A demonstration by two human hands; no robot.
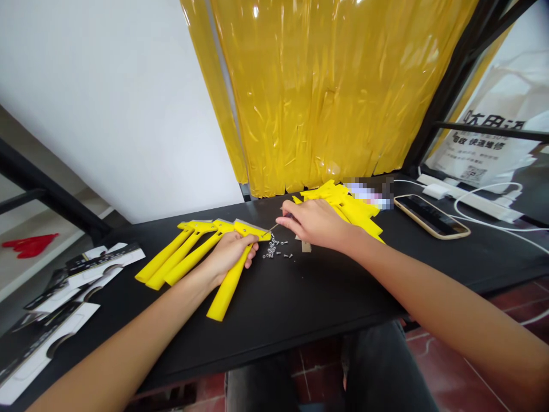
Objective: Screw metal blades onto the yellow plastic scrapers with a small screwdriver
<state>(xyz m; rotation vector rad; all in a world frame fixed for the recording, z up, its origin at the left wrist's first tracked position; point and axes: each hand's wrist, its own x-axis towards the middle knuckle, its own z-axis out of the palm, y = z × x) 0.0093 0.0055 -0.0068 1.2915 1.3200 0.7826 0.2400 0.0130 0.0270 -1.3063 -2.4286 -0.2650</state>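
Observation:
My left hand [231, 252] is closed round a yellow scraper [227, 294], near where its handle meets the wide head. A thin screwdriver [274, 228] is pinched in my right hand [315, 220], its tip at the right end of the scraper's head. Several loose screws [272, 247] lie on the black table [300, 309] just below the tip. To the left, more yellow scrapers [180, 260] rest side by side with metal blades along their heads. Behind my right hand is a pile of yellow scraper parts [355, 212], partly hidden by it.
White and black cardboard sleeves [64, 332] lie at the left. On the right are a phone [431, 216], a white power strip [476, 197] and loose cables. A yellow strip curtain [326, 97] hangs behind the table, beside a black rack post [441, 86].

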